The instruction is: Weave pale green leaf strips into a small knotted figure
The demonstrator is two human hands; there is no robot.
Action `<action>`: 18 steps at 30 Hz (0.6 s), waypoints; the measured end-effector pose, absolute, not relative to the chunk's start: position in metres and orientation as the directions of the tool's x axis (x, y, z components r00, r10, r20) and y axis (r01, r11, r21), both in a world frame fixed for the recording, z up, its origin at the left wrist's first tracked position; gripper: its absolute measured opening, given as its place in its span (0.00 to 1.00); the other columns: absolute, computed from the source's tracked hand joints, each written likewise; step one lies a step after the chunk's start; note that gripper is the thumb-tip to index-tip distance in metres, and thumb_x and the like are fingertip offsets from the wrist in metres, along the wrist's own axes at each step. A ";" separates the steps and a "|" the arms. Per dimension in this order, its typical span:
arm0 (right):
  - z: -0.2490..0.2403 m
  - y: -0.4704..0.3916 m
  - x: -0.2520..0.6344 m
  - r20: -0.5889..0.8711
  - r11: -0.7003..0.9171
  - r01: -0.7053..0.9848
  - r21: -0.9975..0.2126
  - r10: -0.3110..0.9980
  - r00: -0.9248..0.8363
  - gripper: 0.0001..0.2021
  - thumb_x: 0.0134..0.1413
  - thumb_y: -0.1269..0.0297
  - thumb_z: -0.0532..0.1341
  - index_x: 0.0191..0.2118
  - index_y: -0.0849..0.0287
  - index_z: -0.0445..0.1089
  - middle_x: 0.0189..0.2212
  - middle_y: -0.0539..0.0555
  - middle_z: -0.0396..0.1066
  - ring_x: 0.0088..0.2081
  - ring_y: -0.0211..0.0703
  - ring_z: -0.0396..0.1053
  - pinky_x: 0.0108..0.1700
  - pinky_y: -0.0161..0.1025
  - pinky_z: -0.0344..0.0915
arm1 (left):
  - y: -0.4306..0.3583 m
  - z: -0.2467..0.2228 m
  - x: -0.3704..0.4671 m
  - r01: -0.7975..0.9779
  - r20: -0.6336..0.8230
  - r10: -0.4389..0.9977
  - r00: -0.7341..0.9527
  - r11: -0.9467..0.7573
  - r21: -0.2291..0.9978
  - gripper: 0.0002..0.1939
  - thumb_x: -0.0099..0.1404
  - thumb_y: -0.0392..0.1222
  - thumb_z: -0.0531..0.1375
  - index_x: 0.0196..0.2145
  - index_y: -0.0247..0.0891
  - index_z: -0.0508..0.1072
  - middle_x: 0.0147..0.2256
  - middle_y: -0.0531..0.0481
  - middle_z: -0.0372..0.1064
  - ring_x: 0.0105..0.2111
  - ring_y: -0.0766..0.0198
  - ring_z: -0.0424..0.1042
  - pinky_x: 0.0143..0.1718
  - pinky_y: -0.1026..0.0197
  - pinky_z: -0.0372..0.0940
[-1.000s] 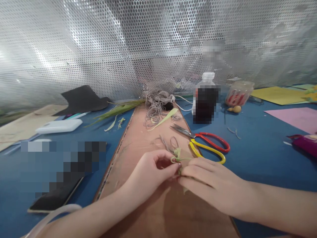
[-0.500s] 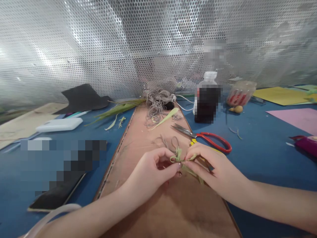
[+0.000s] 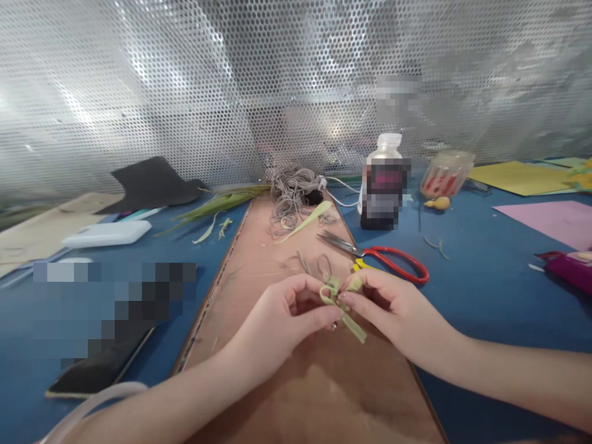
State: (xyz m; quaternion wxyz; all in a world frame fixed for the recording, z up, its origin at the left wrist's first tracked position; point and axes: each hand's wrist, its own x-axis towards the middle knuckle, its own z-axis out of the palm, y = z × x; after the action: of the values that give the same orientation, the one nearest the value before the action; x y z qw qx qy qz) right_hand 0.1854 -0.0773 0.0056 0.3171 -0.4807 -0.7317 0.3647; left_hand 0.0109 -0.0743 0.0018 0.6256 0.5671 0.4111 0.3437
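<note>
Over the wooden board (image 3: 319, 382), my left hand (image 3: 296, 305) pinches a pale green strip (image 3: 355, 328), which looks like a piece of corn husk and is knotted into a small loop. My right hand (image 3: 388, 305) closes its thumb and forefinger on the same strip from the other side. One loose end hangs down to the right between the hands. A loop of grey cord (image 3: 324, 264) shows just behind the knot; whether it is tied in, I cannot tell. Scissors (image 3: 398, 262) with red handles lie beyond my right hand, beside a partly hidden yellow-handled tool (image 3: 363, 264).
A tangle of grey cord (image 3: 296, 185) and a flat husk piece (image 3: 309, 221) lie at the board's far end. A bottle (image 3: 386, 185) and a tilted jar (image 3: 446, 176) stand behind right. Left are a white case (image 3: 108, 234) and black sheet (image 3: 150, 182). Perforated metal rises behind.
My right hand has shifted slightly left and turned. The strip's loop has opened wider, and its loose end now hangs more plainly below the fingers.
</note>
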 end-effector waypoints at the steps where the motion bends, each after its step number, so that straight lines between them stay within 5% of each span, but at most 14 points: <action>1: 0.006 -0.078 0.185 0.106 0.260 0.467 -0.845 0.938 -0.330 0.08 0.54 0.61 0.54 0.27 0.58 0.62 0.23 0.48 0.63 0.27 0.36 0.60 0.29 0.32 0.59 | -0.074 0.002 0.011 0.018 -0.116 0.895 0.431 0.120 0.993 0.08 0.52 0.37 0.63 0.31 0.36 0.69 0.30 0.53 0.72 0.31 0.66 0.69 0.34 0.65 0.62; 11: 0.012 -0.078 0.185 0.036 0.149 0.381 -0.913 0.956 -0.290 0.09 0.51 0.60 0.57 0.24 0.57 0.66 0.21 0.47 0.64 0.25 0.35 0.61 0.28 0.31 0.58 | -0.073 -0.001 0.011 0.101 -0.101 0.917 0.387 0.067 0.993 0.06 0.55 0.41 0.59 0.29 0.36 0.72 0.30 0.50 0.71 0.29 0.66 0.67 0.32 0.65 0.60; 18: 0.009 -0.075 0.184 -0.026 0.061 0.254 -0.965 0.944 -0.329 0.06 0.50 0.62 0.59 0.32 0.58 0.67 0.26 0.47 0.68 0.29 0.34 0.65 0.30 0.30 0.62 | -0.072 -0.004 0.009 0.054 -0.144 0.934 0.326 0.133 0.990 0.07 0.54 0.43 0.61 0.26 0.36 0.70 0.24 0.54 0.66 0.24 0.69 0.62 0.27 0.67 0.56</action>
State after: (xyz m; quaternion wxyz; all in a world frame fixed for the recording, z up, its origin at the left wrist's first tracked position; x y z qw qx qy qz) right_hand 0.1838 -0.0747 0.0093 0.3437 -0.4662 -0.6423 0.5019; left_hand 0.0093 -0.0724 -0.0036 0.6027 0.5476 0.4512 0.3653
